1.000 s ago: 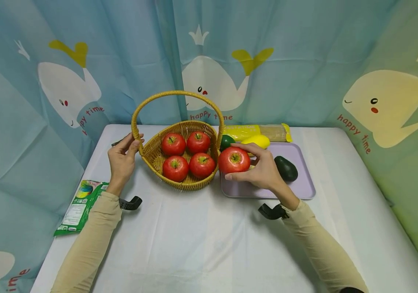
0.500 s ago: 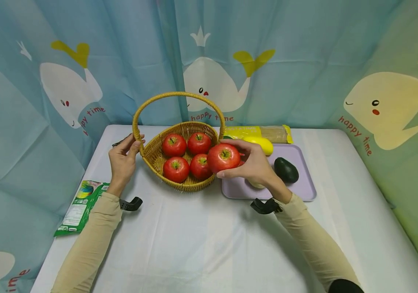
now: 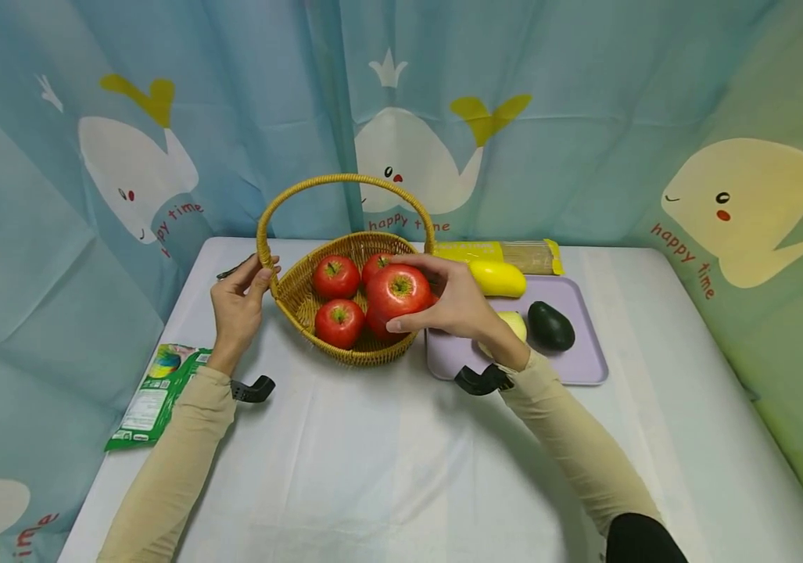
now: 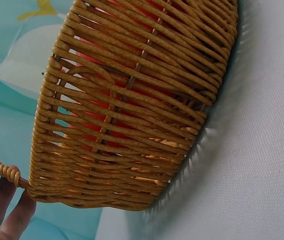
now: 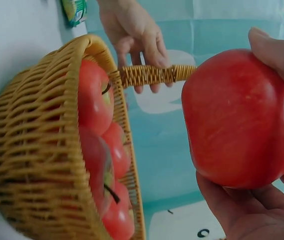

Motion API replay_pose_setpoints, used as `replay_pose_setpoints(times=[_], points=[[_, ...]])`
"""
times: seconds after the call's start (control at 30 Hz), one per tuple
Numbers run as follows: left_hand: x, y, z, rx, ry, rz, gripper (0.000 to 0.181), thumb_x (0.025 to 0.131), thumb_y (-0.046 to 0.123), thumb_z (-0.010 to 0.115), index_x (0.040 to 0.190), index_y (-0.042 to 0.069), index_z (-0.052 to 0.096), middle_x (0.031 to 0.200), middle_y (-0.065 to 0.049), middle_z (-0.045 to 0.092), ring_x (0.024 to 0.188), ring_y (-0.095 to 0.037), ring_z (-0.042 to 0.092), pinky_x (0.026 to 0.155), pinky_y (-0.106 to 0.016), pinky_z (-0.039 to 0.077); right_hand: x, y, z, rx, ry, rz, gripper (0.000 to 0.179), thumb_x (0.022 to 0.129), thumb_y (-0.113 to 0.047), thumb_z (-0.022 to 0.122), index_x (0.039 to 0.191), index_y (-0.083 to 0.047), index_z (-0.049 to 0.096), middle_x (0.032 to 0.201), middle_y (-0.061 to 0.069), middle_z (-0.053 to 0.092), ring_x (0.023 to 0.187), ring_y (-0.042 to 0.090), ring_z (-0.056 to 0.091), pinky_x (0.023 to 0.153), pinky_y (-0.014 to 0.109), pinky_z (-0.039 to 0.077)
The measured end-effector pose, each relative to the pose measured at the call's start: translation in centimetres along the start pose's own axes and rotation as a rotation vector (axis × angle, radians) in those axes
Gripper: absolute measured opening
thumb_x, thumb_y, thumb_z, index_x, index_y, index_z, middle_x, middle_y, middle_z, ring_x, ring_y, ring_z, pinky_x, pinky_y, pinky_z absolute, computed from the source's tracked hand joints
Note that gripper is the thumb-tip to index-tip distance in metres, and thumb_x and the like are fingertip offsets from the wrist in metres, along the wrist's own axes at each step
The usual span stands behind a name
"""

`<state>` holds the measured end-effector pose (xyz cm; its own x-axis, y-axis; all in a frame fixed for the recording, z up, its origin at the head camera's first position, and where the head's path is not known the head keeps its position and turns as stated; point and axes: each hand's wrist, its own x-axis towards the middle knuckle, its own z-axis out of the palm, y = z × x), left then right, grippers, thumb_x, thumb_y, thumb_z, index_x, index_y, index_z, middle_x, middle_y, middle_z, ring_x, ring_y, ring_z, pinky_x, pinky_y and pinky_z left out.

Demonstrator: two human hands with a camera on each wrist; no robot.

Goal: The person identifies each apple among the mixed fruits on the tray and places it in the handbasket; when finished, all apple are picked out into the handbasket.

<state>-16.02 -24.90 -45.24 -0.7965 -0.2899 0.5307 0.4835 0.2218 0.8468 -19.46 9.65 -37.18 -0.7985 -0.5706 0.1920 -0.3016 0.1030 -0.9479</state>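
A woven wicker basket with a tall arched handle stands at the back of the table, several red apples inside. My left hand pinches the foot of the handle on the left, fingers behind and thumb in front; the left wrist view shows only fingertips there. My right hand grips another red apple from its right side, thumb below and fingers above. The right wrist view shows this apple held above the basket's rim. It partly hides the apples beneath it in the head view.
Right of the basket lies a lilac tray with an avocado and a pale yellow-green fruit, partly hidden by my wrist. Behind are a yellow mango-like fruit and a yellow noodle packet. A green packet lies left.
My right hand has carried its apple leftward from over the tray to above the right half of the basket. My left hand stays at the handle's foot.
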Motion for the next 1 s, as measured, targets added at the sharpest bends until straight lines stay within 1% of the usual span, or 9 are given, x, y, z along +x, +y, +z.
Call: replay_pose_setpoints(times=[0.13, 0.23, 0.4, 0.6, 0.73, 1.0], points=[[0.1, -0.1, 0.0, -0.007, 0.003, -0.013, 0.034, 0.104, 0.003, 0.065, 0.138, 0.003, 0.07, 0.126, -0.031, 0.072, 0.108, -0.008, 0.076, 0.091, -0.018, 0.062, 1.0, 0.0, 0.6, 0.008, -0.029, -0.021, 0.077, 0.071, -0.011, 0.099, 0.141, -0.016, 0.069, 0.137, 0.005, 0.069, 0.119, 0.024, 0.068, 0.1, 0.04, 0.063], [0.1, -0.1, 0.0, -0.004, 0.007, -0.014, 0.034, 0.104, 0.002, 0.065, 0.138, 0.003, 0.07, 0.125, -0.03, 0.072, 0.107, -0.007, 0.076, 0.091, -0.017, 0.062, 1.7, 0.1, 1.1, 0.034, -0.056, -0.025, 0.078, 0.072, -0.01, 0.098, 0.143, -0.015, 0.067, 0.139, 0.004, 0.068, 0.121, 0.025, 0.067, 0.102, 0.041, 0.062], [0.1, 0.0, 0.0, 0.001, 0.01, -0.005, 0.034, 0.104, 0.0, 0.065, 0.137, 0.001, 0.071, 0.124, -0.03, 0.073, 0.106, -0.006, 0.076, 0.088, -0.016, 0.062, 2.9, 0.4, 1.9, 0.089, -0.084, -0.007, 0.077, 0.074, -0.008, 0.097, 0.144, -0.017, 0.066, 0.141, 0.004, 0.066, 0.124, 0.025, 0.065, 0.103, 0.04, 0.062], [0.1, 0.1, 0.1, -0.01, 0.01, -0.001, 0.034, 0.103, -0.001, 0.065, 0.136, 0.0, 0.071, 0.123, -0.032, 0.072, 0.105, -0.005, 0.076, 0.088, -0.016, 0.062, 4.1, 0.7, 3.0, 0.127, -0.102, 0.011, 0.079, 0.075, -0.009, 0.095, 0.147, -0.011, 0.062, 0.142, 0.005, 0.065, 0.125, 0.027, 0.064, 0.103, 0.044, 0.062], [0.1, -0.1, 0.0, -0.001, 0.01, -0.008, 0.034, 0.104, 0.001, 0.065, 0.137, 0.0, 0.07, 0.124, -0.031, 0.073, 0.106, -0.005, 0.076, 0.089, -0.016, 0.061, 4.8, 1.0, 3.6, 0.115, -0.104, 0.017, 0.078, 0.073, -0.011, 0.096, 0.145, -0.014, 0.065, 0.14, 0.003, 0.065, 0.125, 0.026, 0.064, 0.102, 0.045, 0.062], [0.1, -0.1, 0.0, 0.008, 0.002, -0.001, 0.034, 0.105, 0.002, 0.064, 0.138, 0.0, 0.069, 0.126, -0.031, 0.072, 0.108, -0.012, 0.077, 0.091, -0.017, 0.061, 6.1, 1.6, 4.6, 0.075, -0.099, 0.046, 0.076, 0.071, -0.015, 0.098, 0.141, -0.017, 0.068, 0.135, 0.001, 0.069, 0.122, 0.024, 0.064, 0.102, 0.044, 0.062]])
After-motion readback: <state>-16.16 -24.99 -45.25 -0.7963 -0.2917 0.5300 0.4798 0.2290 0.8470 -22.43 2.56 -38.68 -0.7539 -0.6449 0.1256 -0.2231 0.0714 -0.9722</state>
